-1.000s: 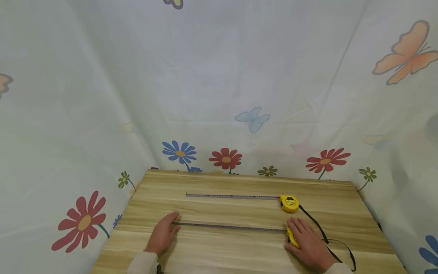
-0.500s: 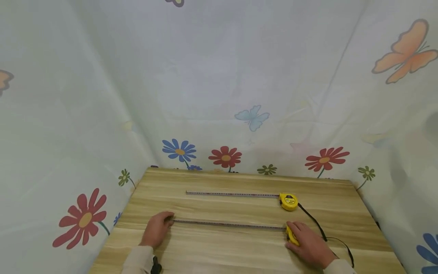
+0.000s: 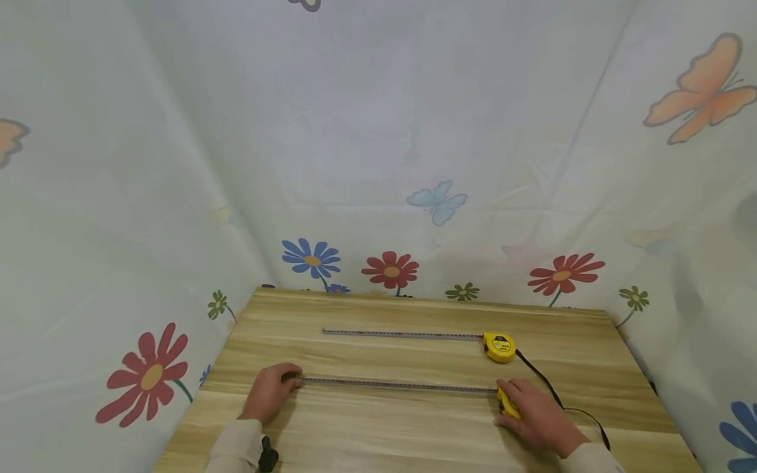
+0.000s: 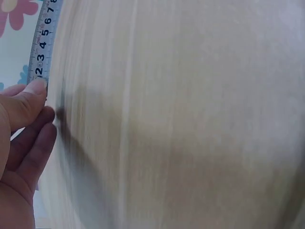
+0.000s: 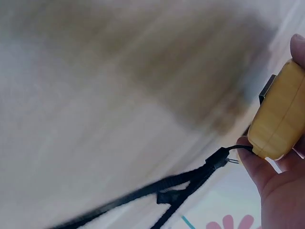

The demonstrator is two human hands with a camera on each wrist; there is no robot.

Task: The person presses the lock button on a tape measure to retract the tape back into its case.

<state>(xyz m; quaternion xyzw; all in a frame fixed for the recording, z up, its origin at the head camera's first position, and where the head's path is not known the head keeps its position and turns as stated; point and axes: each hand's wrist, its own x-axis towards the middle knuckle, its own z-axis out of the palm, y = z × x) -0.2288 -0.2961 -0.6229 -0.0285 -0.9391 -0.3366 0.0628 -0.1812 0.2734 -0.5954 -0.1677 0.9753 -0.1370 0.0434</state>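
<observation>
My left hand (image 3: 269, 394) pinches the free end of a tape measure's pulled-out blade (image 3: 402, 385) between thumb and fingers. In the left wrist view the thumb lies on the printed blade (image 4: 44, 47) just short of the 2 mark, hiding the tip. At the other end my right hand (image 3: 539, 419) grips that tape measure's yellow case (image 3: 507, 404). The right wrist view shows the case (image 5: 280, 112) edge-on, held by fingers and thumb, with a black strap (image 5: 183, 183) hanging from it. The blade runs straight between both hands.
Farther back on the wood-grain table (image 3: 378, 433) lies a second yellow tape measure (image 3: 499, 347), its blade (image 3: 402, 335) extended leftward and roughly parallel to the first. A black strap (image 3: 538, 376) trails from it towards the right forearm. A flower-printed curtain (image 3: 367, 164) surrounds the table's back and sides.
My left hand has gone from resting beside the blade's end to pinching it. The right hand's fingers, earlier laid over the case, now curl round it.
</observation>
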